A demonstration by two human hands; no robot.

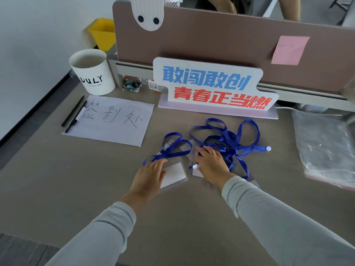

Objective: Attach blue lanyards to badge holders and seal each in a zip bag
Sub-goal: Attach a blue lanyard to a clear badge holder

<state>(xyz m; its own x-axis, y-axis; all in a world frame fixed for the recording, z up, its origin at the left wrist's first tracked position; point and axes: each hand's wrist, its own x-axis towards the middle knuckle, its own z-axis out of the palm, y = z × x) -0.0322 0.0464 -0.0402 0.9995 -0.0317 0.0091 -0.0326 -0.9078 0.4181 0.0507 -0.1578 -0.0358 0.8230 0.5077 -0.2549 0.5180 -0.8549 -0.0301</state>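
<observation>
White cup (92, 73) at rear left reads "DULY" in black, smaller print below too small to read. Beside it a white paper sheet (115, 121) has 签到处 handwritten in black marker. Two black pens (74, 113) lie along its left edge. A cut-out foam sign (211, 87) stands against the brown partition (211, 35): 敢闯敢创 in blue, 青春正当燃 in red. Pink sticky note (290, 49) on the partition, writing too faint to read.

L hand (149, 177) lies flat, fingers straight, palm down on the left edge of a clear plastic badge holder (175, 174) w/ a white card insert. One blue lanyard (170, 154), flat ribbon w/ a clear clip, loops just beyond the fingertips and crosses the holder's top. R hand (211, 164), fingers stretched out and gripping nothing, rests on the near edge of the tangled lanyard heap (228, 140), covering part of a 2nd holder (197, 174); a white clip end shows by the thumb. Holders sit side by side btwn the hands on the grey matte desk (172, 217). Stack of clear crinkly zip bags (324, 148), pink strip at the near edge, lies well apart at far right
</observation>
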